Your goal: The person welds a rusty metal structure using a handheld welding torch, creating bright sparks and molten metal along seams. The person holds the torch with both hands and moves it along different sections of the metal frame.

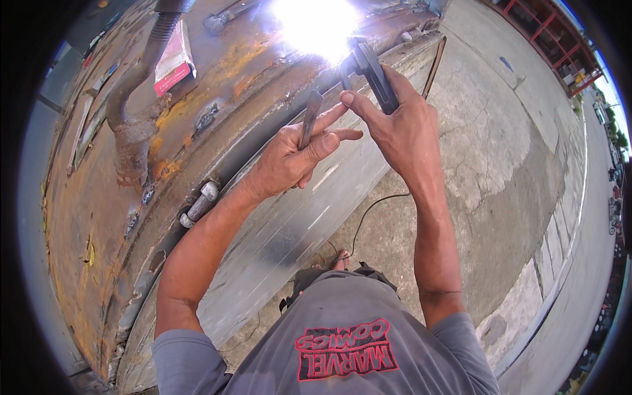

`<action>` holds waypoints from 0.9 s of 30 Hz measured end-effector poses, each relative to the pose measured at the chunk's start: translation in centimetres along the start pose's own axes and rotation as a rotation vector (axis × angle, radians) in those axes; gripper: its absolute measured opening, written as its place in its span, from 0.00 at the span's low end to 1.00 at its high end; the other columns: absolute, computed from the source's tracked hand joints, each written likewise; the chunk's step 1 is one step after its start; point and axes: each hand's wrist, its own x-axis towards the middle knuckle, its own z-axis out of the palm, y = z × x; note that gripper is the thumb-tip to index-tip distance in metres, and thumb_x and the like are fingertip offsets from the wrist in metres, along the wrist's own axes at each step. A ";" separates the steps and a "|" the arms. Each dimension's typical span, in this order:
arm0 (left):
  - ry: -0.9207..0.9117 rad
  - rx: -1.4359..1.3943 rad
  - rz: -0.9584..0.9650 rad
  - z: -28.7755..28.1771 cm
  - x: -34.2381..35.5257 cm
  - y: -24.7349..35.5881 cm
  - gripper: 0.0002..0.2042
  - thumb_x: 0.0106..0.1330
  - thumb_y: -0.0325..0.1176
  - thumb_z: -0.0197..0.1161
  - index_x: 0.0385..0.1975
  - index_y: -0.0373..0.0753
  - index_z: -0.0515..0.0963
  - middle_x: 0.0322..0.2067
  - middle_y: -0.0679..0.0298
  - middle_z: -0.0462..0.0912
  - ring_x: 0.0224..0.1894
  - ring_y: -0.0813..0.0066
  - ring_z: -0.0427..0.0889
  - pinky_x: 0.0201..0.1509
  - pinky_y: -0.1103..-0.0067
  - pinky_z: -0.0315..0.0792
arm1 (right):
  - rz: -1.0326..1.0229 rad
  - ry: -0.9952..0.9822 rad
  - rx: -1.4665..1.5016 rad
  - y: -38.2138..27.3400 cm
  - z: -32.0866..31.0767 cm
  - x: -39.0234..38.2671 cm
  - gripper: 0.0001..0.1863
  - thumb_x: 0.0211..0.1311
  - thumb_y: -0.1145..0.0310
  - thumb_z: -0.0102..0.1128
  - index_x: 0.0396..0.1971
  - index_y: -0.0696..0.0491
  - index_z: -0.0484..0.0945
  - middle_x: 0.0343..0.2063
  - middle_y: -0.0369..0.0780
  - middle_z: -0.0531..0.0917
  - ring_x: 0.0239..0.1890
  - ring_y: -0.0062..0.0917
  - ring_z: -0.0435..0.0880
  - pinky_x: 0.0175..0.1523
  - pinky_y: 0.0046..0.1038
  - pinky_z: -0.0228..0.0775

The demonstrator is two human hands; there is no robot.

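Observation:
My right hand (408,122) grips a black flat-bodied piece (377,80), thumb on its near side and fingers behind it. Just past its far end burns a blinding white welding arc (315,26), and the glare hides the spot beneath. My left hand (289,155) is closed around a narrow, flat-ended metal bar (310,118) that sticks up past the thumb. Its index finger stretches toward my right thumb. Both hands are above the near edge of a rusty steel plate (230,99); a pale metal side panel (283,243) drops from that edge.
A thick bent rusty pipe (128,112) rises at the left, beside a red and white box (174,62). Near my left forearm lies a large bolt (199,204). A black cable (368,209) crosses the concrete floor (487,151) near my foot (340,261). Red framework (543,36) stands far right.

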 end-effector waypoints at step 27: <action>0.045 -0.087 -0.011 0.2 0.0 -0.8 0.33 0.77 0.56 0.59 0.77 0.50 0.66 0.55 0.58 0.89 0.13 0.91 0.69 0.17 0.88 0.71 | -0.040 0.010 -0.041 0.3 0.2 0.2 0.36 0.63 0.47 0.74 0.57 0.65 0.81 0.18 0.43 0.83 0.21 0.29 0.87 0.25 0.31 0.75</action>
